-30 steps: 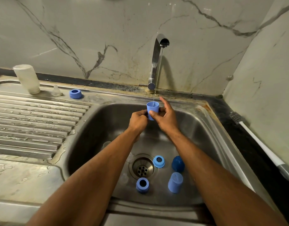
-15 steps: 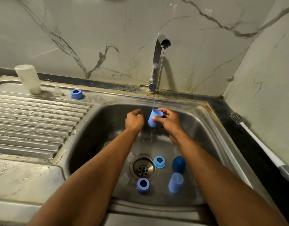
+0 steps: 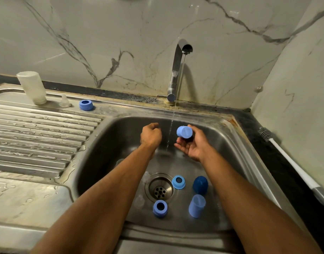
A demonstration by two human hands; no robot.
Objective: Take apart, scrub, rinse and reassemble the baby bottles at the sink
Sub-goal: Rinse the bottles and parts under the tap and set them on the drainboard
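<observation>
Head view, items listed relative to the drain (image 3: 159,189) of the steel sink (image 3: 110,136):

1. Right hand (image 3: 194,144): above the drain and slightly right, palm up, fingers curled around a light blue bottle cap (image 3: 184,132) turned closed end toward the camera.
2. Left hand (image 3: 150,135): above the drain, left of the water stream, fingers curled into a loose fist, holding nothing visible.
3. Tap (image 3: 177,70): behind the drain at the sink's back edge, a thin stream running down between the two hands.
4. Light blue collar ring (image 3: 178,182): just right of the drain.
5. Dark blue cap (image 3: 200,185): further right of the drain.
6. Second light blue cap (image 3: 196,206): right of the drain and nearer the camera.
7. Blue collar ring (image 3: 159,208): directly nearer the camera than the drain.
8. Clear teats (image 3: 139,200): left of the drain, faint.
9. Upturned bottle body (image 3: 32,88), teat (image 3: 64,101), third blue ring (image 3: 86,105): far left and behind the drain, on the draining board.
10. Bottle brush (image 3: 285,158): far right of the drain, on the dark counter.
</observation>
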